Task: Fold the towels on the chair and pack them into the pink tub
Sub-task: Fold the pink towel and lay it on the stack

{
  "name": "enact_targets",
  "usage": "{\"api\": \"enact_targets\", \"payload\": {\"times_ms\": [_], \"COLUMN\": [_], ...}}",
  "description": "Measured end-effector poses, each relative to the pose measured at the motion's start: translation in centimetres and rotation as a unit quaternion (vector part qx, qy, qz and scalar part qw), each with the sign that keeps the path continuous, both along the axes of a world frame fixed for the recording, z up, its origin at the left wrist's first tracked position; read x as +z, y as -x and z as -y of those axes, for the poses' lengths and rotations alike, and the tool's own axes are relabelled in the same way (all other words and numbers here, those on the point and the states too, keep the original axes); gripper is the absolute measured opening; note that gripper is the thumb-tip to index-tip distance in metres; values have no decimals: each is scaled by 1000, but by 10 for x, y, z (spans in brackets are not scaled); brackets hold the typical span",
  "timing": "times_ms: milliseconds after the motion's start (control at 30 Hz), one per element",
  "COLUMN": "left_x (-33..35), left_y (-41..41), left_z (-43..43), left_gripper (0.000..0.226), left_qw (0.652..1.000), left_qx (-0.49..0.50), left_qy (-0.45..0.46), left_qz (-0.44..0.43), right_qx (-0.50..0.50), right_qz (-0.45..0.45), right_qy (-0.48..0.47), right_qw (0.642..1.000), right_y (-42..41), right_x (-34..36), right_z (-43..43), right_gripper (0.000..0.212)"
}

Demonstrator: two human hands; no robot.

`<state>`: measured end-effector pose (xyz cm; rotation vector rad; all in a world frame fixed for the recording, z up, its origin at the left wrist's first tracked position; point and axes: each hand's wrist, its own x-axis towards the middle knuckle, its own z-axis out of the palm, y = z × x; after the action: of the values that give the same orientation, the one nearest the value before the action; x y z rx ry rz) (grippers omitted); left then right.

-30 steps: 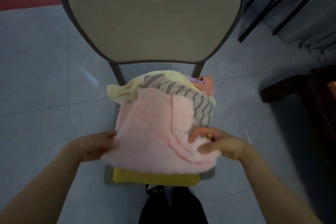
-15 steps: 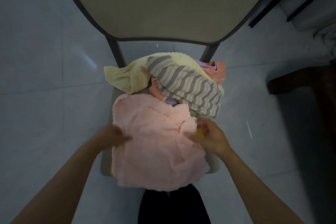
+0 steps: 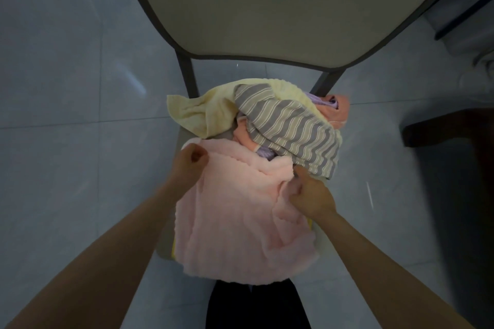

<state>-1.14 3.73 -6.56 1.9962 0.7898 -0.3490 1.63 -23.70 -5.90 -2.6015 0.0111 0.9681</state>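
Note:
A pale pink fluffy towel (image 3: 240, 216) lies spread over the front of the chair seat (image 3: 165, 251), its near edge hanging past the seat. My left hand (image 3: 191, 160) pinches its far left corner. My right hand (image 3: 311, 195) grips its far right edge, bunching the cloth. Behind it sits a heap of towels: a pale yellow one (image 3: 197, 112), a grey-and-cream striped one (image 3: 291, 133), an orange one (image 3: 338, 109) and a bit of lilac (image 3: 264, 151). A yellow towel (image 3: 311, 223) peeks from under the pink one. No pink tub is in view.
The chair's beige backrest (image 3: 280, 2) fills the top of the view. Grey tiled floor (image 3: 66, 141) surrounds the chair. A dark wooden piece of furniture (image 3: 449, 128) stands at the right, and black metal legs (image 3: 465, 19) cross the upper right. My dark trouser legs (image 3: 256, 307) are below the seat.
The pink towel went from held up to lying flat on the seat. Both hands moved from its near part to its far corners, close to the heap.

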Motion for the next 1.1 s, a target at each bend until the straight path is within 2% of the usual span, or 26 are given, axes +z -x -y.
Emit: {"api": "enact_targets", "payload": {"times_ms": [67, 133, 200, 333, 367, 467, 500, 567, 633, 700, 767, 867, 933, 1033, 1100], "left_x": [-4, -8, -12, -15, -16, -16, -19, -24, -21, -18, -12, -15, -20, -27, -28], "left_y": [-2, -4, -6, -4, -4, -3, -4, -2, -1, -2, -4, -4, -5, -11, -16], "left_z": [-1, 3, 6, 6, 6, 13, 15, 18, 19, 11, -7, -37, -45, -39, -34], "left_gripper": [21, 29, 15, 9, 12, 47, 45, 25, 11, 10, 21, 32, 30, 24, 27], "left_qw": [999, 996, 990, 991, 991, 992, 992, 992, 993, 998, 999, 991, 992, 986, 979], "left_qx": [-22, -84, -129, -128, -124, -111, -103, -106, -109, -62, 31, 128, 122, 2, -51], "left_qy": [40, -4, -44, -50, -49, -26, -14, -17, -23, -7, 28, 32, -5, -149, -183], "left_qz": [-16, -30, -21, -7, -3, -55, -68, -72, -48, 10, 30, -2, -37, -73, -80], "right_qx": [9, -9, -21, -29, -32, -48, -45, -37, -52, -82, -122, -148, -146, -139, -154], "right_qz": [-8, -10, 5, 38, 40, 34, 33, 31, 33, 24, -3, -15, 12, 60, 54], "right_qy": [-34, -63, -82, -37, -23, -6, -6, -8, -29, -40, -29, -36, -71, -179, -267], "right_qw": [999, 998, 996, 998, 998, 998, 998, 999, 998, 996, 992, 988, 987, 972, 950], "right_y": [-2, -4, -5, -5, -4, 2, 4, 6, 5, 0, -8, -16, -20, -26, -31], "right_x": [0, 4, 2, 1, 1, -2, -4, -6, -5, 1, 16, 48, 68, 87, 92], "right_z": [-1, -5, -6, -8, -10, -17, -18, -19, -14, -5, 6, 18, 18, -1, -23], "right_gripper": [55, 56, 68, 54, 57, 60, 54, 46, 50, 56, 56, 30, 15, 14, 10]}}
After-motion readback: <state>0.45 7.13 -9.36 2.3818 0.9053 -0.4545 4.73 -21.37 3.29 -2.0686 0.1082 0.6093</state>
